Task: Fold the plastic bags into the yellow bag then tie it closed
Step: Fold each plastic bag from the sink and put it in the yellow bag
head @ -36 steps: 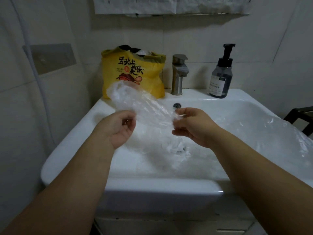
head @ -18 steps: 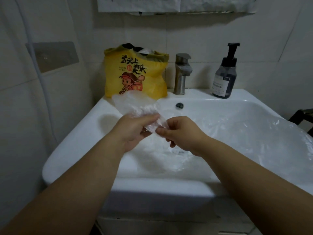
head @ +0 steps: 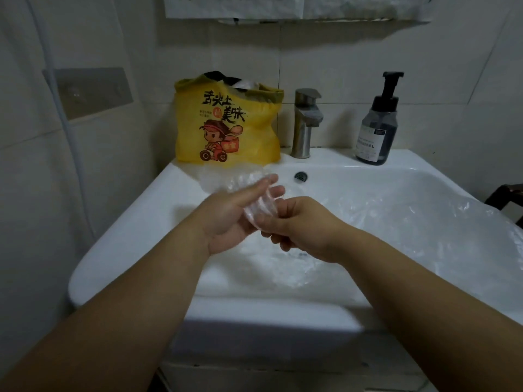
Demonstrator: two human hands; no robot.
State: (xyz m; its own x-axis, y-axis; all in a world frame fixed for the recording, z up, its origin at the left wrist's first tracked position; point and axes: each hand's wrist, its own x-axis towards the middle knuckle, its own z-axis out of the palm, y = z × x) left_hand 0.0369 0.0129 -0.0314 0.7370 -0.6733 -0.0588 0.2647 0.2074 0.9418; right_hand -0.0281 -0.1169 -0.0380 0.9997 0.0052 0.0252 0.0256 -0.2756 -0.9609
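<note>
Head view: a small clear plastic bag [head: 259,207], crumpled, is held over the white sink [head: 127,222] between both hands. It is laid across the straight fingers of the left hand [head: 226,222], which is turned palm up. Its near end is pinched by the curled right hand [head: 302,224]. The yellow bag [head: 226,128] is stood open-topped on the sink's back ledge, left of the faucet [head: 304,123]. More clear plastic [head: 424,222] is spread across the basin.
</note>
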